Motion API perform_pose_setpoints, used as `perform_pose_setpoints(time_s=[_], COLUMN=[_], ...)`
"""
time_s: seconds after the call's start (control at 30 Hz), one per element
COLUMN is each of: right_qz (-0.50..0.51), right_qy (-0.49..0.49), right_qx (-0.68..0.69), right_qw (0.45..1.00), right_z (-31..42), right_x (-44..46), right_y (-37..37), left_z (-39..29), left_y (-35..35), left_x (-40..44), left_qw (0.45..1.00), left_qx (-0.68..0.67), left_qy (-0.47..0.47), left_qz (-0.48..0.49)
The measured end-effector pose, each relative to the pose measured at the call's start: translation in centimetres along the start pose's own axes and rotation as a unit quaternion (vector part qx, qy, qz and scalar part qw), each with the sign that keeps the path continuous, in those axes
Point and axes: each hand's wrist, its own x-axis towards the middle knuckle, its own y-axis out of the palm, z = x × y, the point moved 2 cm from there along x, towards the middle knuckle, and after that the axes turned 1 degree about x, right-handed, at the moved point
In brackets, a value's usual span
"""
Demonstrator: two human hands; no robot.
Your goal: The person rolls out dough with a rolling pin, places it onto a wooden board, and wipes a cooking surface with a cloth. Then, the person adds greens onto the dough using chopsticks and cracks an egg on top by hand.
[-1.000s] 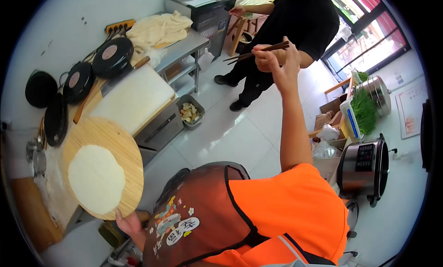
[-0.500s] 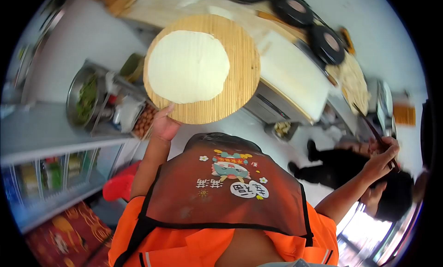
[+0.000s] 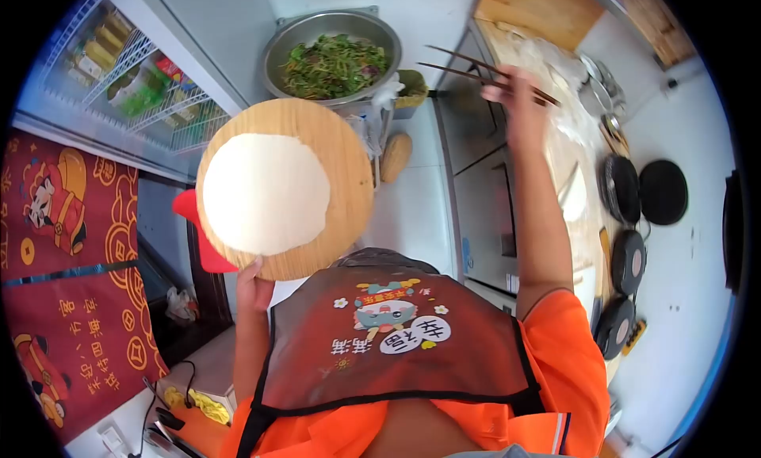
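My left hand [image 3: 254,285] grips the near edge of a round wooden board [image 3: 349,169], most of its fingers hidden underneath. On the board lies a thin, round white sheet of dough [image 3: 265,192], set toward its left side. My right hand [image 3: 519,105] is raised at the upper right, closed around a pair of long dark chopsticks [image 3: 464,66], whose tips point left and are slightly apart. Beyond the board stands a large metal bowl [image 3: 273,54] of chopped leafy greens [image 3: 333,66]. The chopstick tips are to the right of this bowl, apart from it.
A floury worktop [image 3: 575,145] runs along the right, with round black pans [image 3: 664,192] beside it. At the upper left is a glass-fronted fridge [image 3: 131,70] with shelves. Red printed curtains [image 3: 67,204] hang at the left. A red stool [image 3: 210,248] shows behind the board.
My view has turned left toward the bowl of greens. The board and dough came along in my left hand. My right hand swung forward with the chopsticks. The other person left view.
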Motion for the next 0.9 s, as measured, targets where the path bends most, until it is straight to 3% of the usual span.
perform_pose_setpoints(time_s=[0.1,0.23,0.33,0.47,0.53,0.7,0.9], right_qz=[0.243,0.447,0.523,0.469,0.43,0.318,0.386], right_qy=[-0.02,0.013,-0.145,-0.089,0.016,0.09,0.127], right_qx=[-0.06,-0.16,-0.19,-0.157,-0.113,0.002,-0.066], right_qw=[0.968,0.88,0.818,0.865,0.895,0.944,0.911], right_z=[-7.0,-14.2,-19.7,-21.0,-20.4,-21.0,-22.8], right_x=[2.7,2.8,5.5,13.0,17.3,26.3,24.4], right_y=[9.1,18.5,21.8,23.9,23.9,24.4,26.8], left_z=[0.3,2.6,5.0,10.5,12.9,16.2,18.1], left_y=[-1.7,-0.9,1.1,4.9,7.5,12.9,14.7], left_x=[-2.1,-3.9,-3.9,-4.3,-3.8,-2.8,-3.3], left_qw=[0.998,0.986,0.975,0.947,0.932,0.912,0.894], left_qx=[-0.017,-0.064,-0.105,-0.182,-0.21,-0.258,-0.275], left_qy=[0.016,0.057,0.095,0.139,0.159,0.186,0.208], left_qz=[-0.055,-0.142,-0.171,-0.225,-0.249,-0.258,-0.285])
